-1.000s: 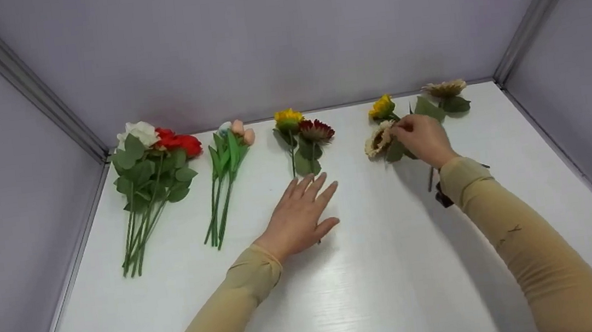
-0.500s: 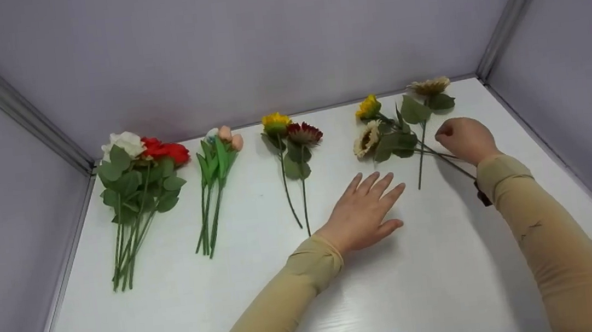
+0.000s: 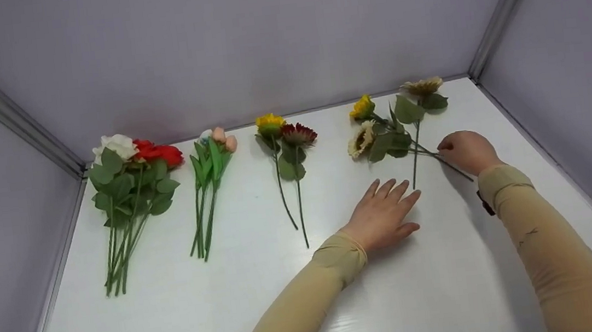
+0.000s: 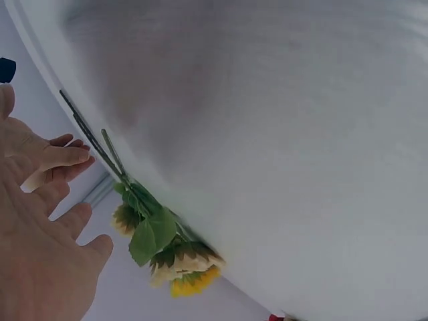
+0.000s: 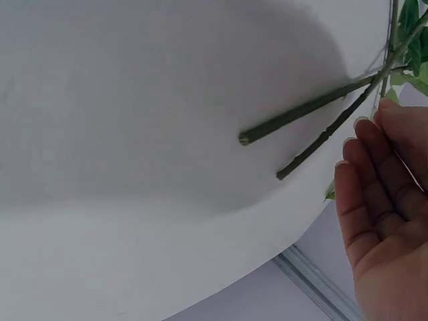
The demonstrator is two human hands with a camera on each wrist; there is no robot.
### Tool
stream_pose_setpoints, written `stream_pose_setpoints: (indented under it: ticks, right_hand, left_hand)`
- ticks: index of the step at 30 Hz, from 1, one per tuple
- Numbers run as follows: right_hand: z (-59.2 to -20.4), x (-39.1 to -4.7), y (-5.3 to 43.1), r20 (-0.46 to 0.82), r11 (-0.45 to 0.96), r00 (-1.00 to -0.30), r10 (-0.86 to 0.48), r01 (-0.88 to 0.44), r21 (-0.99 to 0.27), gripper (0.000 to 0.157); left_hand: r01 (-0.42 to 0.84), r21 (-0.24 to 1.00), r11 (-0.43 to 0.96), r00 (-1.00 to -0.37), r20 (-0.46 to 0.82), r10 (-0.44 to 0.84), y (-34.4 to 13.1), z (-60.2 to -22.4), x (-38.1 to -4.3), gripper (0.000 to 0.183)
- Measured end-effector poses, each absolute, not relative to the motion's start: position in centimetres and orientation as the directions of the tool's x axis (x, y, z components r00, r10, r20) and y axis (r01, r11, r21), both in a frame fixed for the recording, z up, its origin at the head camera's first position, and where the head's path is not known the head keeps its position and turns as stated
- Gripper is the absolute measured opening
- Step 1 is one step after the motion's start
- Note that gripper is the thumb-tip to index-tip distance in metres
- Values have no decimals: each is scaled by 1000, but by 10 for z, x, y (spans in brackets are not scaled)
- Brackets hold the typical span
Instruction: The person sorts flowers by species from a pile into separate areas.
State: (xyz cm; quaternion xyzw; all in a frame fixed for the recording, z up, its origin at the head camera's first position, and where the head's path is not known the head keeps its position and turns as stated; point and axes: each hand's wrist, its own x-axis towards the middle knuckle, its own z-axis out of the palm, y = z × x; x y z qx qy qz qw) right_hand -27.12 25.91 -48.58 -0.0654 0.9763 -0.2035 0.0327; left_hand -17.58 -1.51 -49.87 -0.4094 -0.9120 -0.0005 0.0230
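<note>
On the right of the white table, a cream sunflower [image 3: 361, 138], a yellow flower [image 3: 362, 107] and a beige flower [image 3: 422, 88] lie with crossing stems. Beside those stems [image 5: 328, 130], my right hand [image 3: 469, 150] hovers with its fingers bent and thumb close to the forefinger. In the right wrist view its fingertips come near the stem crossing, with no stem visible between them; contact is unclear. My left hand [image 3: 381, 216], palm down with fingers spread, is just below the beige flower's stem end and holds nothing.
A yellow flower [image 3: 271, 124] and a dark red flower [image 3: 298, 134] lie mid-table. Further left are tulips [image 3: 213, 163], then a bunch of white [image 3: 115, 147] and red flowers [image 3: 157, 153]. Grey-lilac walls [image 3: 272, 42] border the white table [image 3: 180, 321] at the back and sides.
My right hand has left the cream sunflower's head, moved right, then come down toward the stems. My left hand has shifted right from the dark red flower's stem. The view has turned slightly.
</note>
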Motion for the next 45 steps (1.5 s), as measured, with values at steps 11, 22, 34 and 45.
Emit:
stream_pose_setpoints:
  ticks: [11, 22, 34, 45]
  right_hand:
    - [-499, -271, 255, -18, 917, -986, -166, -148, -370, 14]
    - [-500, -268, 262, 22, 920, -979, -205, -200, -337, 15]
    - [-492, -268, 255, 133, 896, -969, -209, -244, -371, 19]
    - [-482, -274, 209, 117, 838, -976, -184, -218, -500, 18]
  left_hand:
    - [739, -6, 674, -674, 6, 739, -16, -506, -173, 68]
    - [734, 10, 679, -679, 7, 734, -25, -505, -175, 68]
    - [703, 9, 711, -711, -13, 703, -50, -504, -181, 69]
    - [655, 29, 756, -755, -29, 655, -105, -500, -186, 68]
